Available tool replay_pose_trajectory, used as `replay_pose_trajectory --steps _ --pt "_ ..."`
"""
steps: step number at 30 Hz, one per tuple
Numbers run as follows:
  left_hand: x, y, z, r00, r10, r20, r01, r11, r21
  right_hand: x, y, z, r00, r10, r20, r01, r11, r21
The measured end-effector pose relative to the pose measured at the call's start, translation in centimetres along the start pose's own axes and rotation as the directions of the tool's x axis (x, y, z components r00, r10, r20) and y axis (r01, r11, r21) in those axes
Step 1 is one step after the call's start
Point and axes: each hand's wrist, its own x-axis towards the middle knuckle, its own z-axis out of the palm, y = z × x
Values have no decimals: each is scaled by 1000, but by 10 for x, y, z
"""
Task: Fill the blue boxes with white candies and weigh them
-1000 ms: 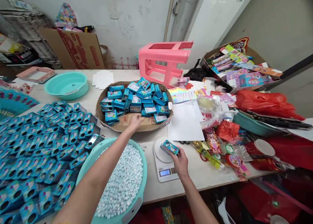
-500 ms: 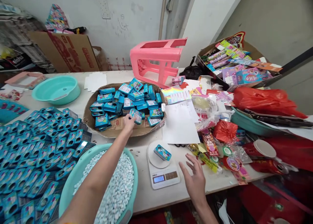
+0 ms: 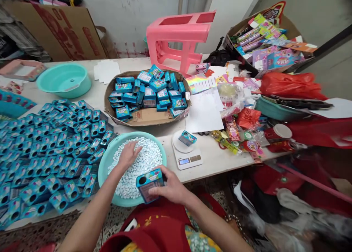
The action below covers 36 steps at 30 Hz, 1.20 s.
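My right hand (image 3: 174, 188) is closed around a blue candy box (image 3: 150, 184), with a round hole in its top end, over the front edge of a mint-green basin (image 3: 164, 158). Pale blue and white candies (image 3: 150, 153) fill that basin. My left hand (image 3: 128, 155) lies on the candies, thumb apart from the other fingers. Its fingertips are partly hard to make out, but no box is in it. Another blue candy box (image 3: 187, 137) lies tilted on a white digital scale (image 3: 190, 162), right of the basin.
Many upright blue boxes with holes (image 3: 60, 145) crowd the left side. Behind the basin, a cut-down carton (image 3: 148, 117) holds more blue boxes. A pink stool (image 3: 178, 32) lies at the back, with an empty green basin (image 3: 64, 80) to the left. Wrappers and bags (image 3: 233, 105) clutter the right.
My left hand has gone from the carton to the candy basin. A blue box is now in my right hand, which was empty beside the scale. The view has tilted downward.
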Motion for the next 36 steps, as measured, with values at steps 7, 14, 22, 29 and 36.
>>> replay_pose_trajectory --steps 7,14,22,29,36 --pt "-27 -9 50 995 -94 18 90 983 160 -12 21 27 990 17 -142 2 990 139" --pt "-26 -6 29 892 -452 6 330 643 -691 20 14 7 900 -168 -402 95 976 -194" --pt "-32 48 -42 914 -396 85 108 36 -994 52 3 33 879 -436 -194 224 736 -638" --pt "-32 58 -51 881 -472 -39 -26 34 -999 63 0 52 871 -464 -160 256 708 -658" --pt "-24 60 -57 876 -474 -90 -33 127 -991 69 -7 50 881 -456 -126 262 692 -673"
